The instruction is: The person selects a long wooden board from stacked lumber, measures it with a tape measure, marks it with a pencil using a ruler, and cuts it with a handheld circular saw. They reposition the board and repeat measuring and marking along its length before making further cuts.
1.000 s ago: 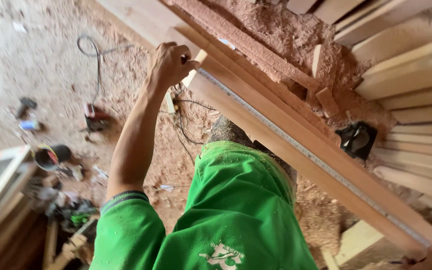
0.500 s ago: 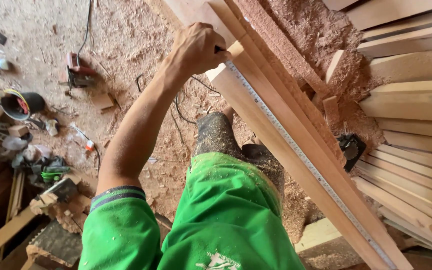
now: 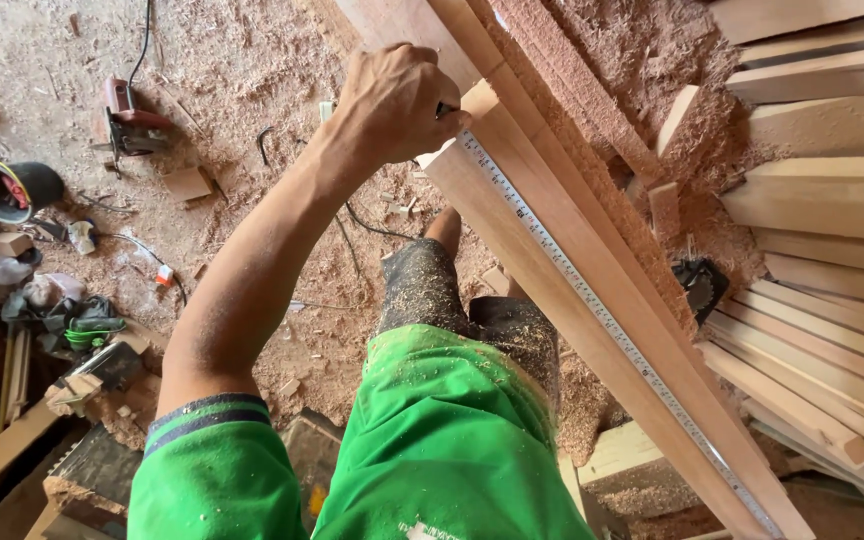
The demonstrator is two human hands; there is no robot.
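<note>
The left hand (image 3: 399,100) is shown clenched at the upper end of a long wooden plank (image 3: 592,330), where the tip of a tape measure (image 3: 602,320) laid along the plank's length is pinned; the fingertips and a small dark object gripped in the fist are mostly hidden. The right hand is out of view, and whether the tape's lower end, cut off by the frame edge, is held cannot be told. A circular saw (image 3: 130,122) lies on the sawdust-covered floor (image 3: 242,80), well apart.

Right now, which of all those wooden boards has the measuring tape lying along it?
The long board under the left hand: the tape runs down its face. The stacked boards at the right carry none.
</note>
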